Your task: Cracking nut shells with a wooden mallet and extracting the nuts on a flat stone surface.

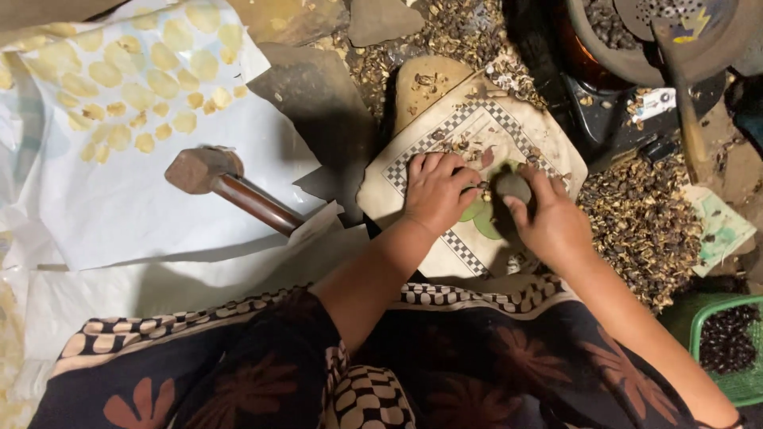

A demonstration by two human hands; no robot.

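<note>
- The floor (334, 95) is dark stone, strewn with broken brown shells that pile thickest from 12 to 4 o'clock around the work spot.
- A white sheet (119, 199) covers the floor at 9 to 10 o'clock; rows of flat pale-yellow discs (143, 79) lie on its far end, well apart from the hands.
- A cream cloth with a checkered border (445, 135) lies at the middle, just ahead of the person's lap; both hands rest on it.
- A wooden mallet (230, 187) lies on the white sheet at 9 o'clock from the hands, its long axis running from the block head at 10 o'clock down to the handle end at 4 o'clock; the handle end points toward the left hand, which is the nearer one.
- A dark pot of nuts (604, 32) with a long-handled skimmer across it stands at 1 o'clock, and a green basket of dark nuts (727, 342) sits at 4 o'clock, nearer the right hand.
- The left hand (435, 193) lies palm down on the cloth, fingers curled and pressing at a small piece right beside the stone; what it pinches is too small to tell.
- The right hand (548, 218) is closed around a round grey stone (513, 187), thumb on the near side, fingers over the far side.
- The stone sits at the cloth's centre, directly between the two hands and touching both, above two pale-green flat pieces (477, 216) that show at its 7 o'clock.
</note>
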